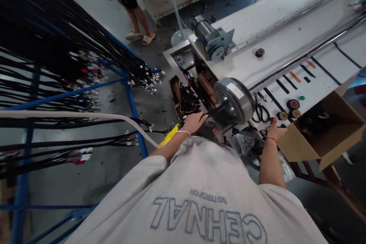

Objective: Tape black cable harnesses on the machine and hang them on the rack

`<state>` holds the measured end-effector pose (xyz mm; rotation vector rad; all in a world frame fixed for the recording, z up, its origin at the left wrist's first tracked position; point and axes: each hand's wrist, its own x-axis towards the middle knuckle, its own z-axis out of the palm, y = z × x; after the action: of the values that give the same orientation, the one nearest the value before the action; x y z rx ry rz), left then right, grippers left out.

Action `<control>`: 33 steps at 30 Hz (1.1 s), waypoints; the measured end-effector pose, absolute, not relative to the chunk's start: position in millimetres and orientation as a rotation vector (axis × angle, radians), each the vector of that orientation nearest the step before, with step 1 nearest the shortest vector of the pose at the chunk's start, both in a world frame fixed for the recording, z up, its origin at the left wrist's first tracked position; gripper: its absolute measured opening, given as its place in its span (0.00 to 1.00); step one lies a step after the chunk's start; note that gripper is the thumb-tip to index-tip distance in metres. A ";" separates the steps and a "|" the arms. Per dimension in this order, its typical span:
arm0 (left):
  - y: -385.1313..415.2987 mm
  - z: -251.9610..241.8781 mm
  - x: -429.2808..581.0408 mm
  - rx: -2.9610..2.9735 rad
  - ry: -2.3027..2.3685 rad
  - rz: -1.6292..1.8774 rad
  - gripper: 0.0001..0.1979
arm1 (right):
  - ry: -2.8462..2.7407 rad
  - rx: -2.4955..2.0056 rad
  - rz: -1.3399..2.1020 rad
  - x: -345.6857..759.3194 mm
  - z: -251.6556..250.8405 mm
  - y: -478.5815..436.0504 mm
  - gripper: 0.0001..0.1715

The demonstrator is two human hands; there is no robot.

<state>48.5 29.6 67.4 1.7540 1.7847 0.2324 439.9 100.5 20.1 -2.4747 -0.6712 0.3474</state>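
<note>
My left hand (194, 122) is closed around a black cable bundle (213, 112) in front of the large grey wheel (233, 101) at the table's end. A yellow tag (169, 135) lies by my left wrist, with thin black leads around it. At the table's front edge is my right hand (276, 131), thumb and fingers apart, with no held object visible. Close to it lie a tape roll (282, 116), another tape roll (295, 113) and black-handled scissors (261, 113).
Blue racks (130, 99) hung with black cable harnesses fill the left. A motor (210, 38) sits on the white table (243, 66). An open cardboard box (303, 143) stands at right, a bin of dark parts (183, 99) below the wheel. Another person (137, 19) stands beyond.
</note>
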 end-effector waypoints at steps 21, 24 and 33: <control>14.5 36.4 20.8 1.573 1.392 0.365 0.18 | -0.680 -2.479 0.353 442.8 17.5 98.4 0.42; 4.3 34.9 9.0 1.606 1.510 0.350 0.16 | -0.703 -2.466 0.368 443.5 18.0 98.6 0.42; 27.5 63.4 49.0 1.738 1.619 0.321 0.17 | -0.697 -2.463 0.367 439.8 21.7 99.8 0.41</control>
<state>49.0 27.5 63.4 1.7379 1.6188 0.3215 439.8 99.8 21.7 -2.4631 -0.6974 0.3665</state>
